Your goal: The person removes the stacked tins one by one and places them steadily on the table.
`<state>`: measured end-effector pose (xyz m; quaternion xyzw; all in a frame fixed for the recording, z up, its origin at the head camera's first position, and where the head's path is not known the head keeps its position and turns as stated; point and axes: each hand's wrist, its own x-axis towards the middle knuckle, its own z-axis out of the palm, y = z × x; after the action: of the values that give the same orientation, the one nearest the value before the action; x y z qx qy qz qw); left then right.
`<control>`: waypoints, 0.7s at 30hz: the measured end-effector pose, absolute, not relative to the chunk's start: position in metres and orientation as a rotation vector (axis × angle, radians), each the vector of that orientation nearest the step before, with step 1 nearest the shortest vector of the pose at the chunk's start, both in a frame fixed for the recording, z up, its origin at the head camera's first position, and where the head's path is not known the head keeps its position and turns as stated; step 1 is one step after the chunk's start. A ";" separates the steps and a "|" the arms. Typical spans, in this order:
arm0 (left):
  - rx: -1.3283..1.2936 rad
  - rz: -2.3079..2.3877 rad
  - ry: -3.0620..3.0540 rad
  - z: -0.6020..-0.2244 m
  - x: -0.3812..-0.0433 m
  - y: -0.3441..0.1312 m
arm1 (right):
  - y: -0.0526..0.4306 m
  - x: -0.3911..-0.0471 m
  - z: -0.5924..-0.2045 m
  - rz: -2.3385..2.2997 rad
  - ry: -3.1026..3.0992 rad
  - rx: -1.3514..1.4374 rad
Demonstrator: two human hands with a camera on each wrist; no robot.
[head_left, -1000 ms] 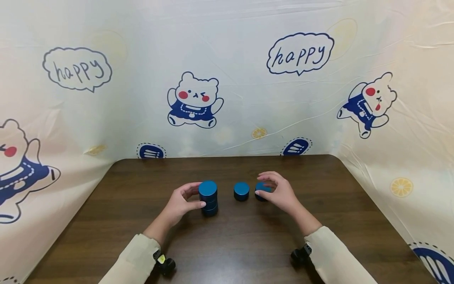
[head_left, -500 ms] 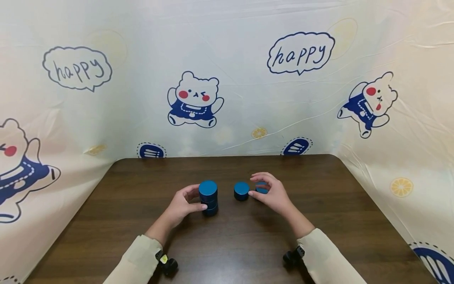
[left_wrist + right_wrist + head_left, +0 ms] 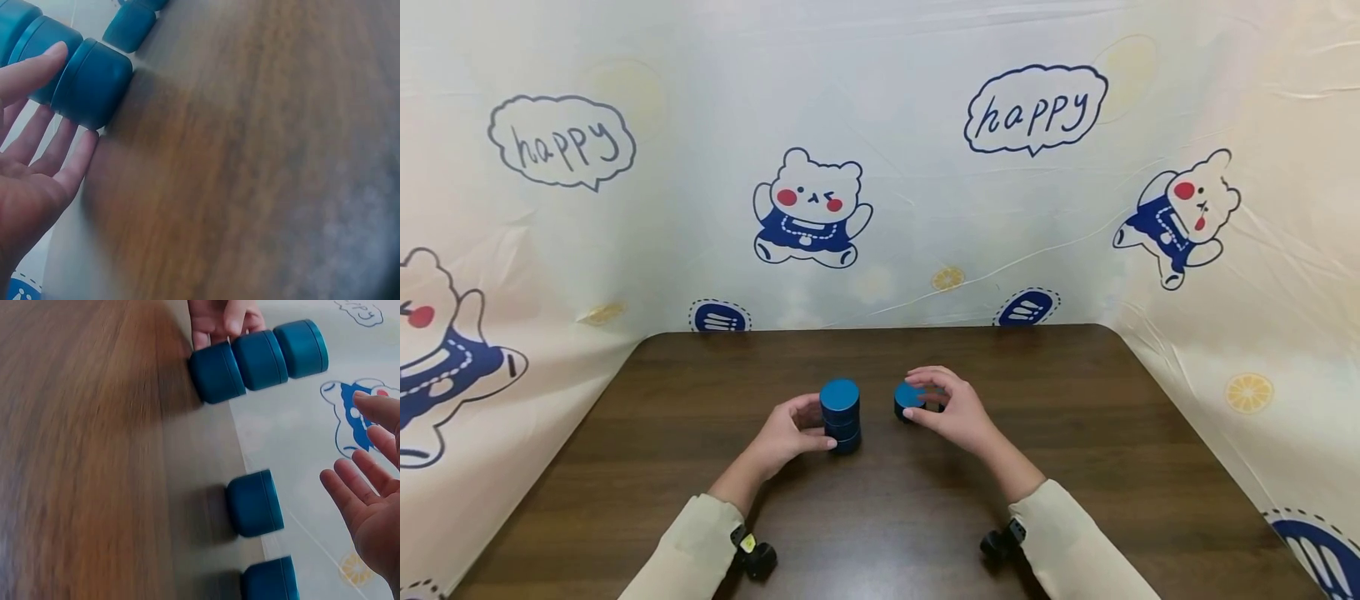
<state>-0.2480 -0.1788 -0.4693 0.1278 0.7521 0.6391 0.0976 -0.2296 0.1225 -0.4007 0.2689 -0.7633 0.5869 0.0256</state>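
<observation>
Left hand (image 3: 790,435) cups blue stack (image 3: 841,414); right hand (image 3: 957,410) hovers unclenched.

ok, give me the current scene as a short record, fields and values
stack: three blue canisters, one on another
left hand: holds the stack
inner canister: blue, single, on the table
outer canister: same type, next to inner canister, gap between
right hand: above the single canisters, touching neither
table: brown, wood-grain

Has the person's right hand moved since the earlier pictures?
Yes, leftward: in the head view, the right hand now reaches farther left against the middle printed orange slice.
</observation>
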 end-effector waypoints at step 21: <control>0.389 1.843 2.288 -0.474 -0.250 -0.179 | 0.080 -0.249 -0.412 1.761 -2.442 0.968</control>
<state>-0.2504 -0.1794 -0.4743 0.1307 0.7690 0.6194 0.0890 -0.2493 0.0798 -0.4120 0.3061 -0.7721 0.5568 -0.0104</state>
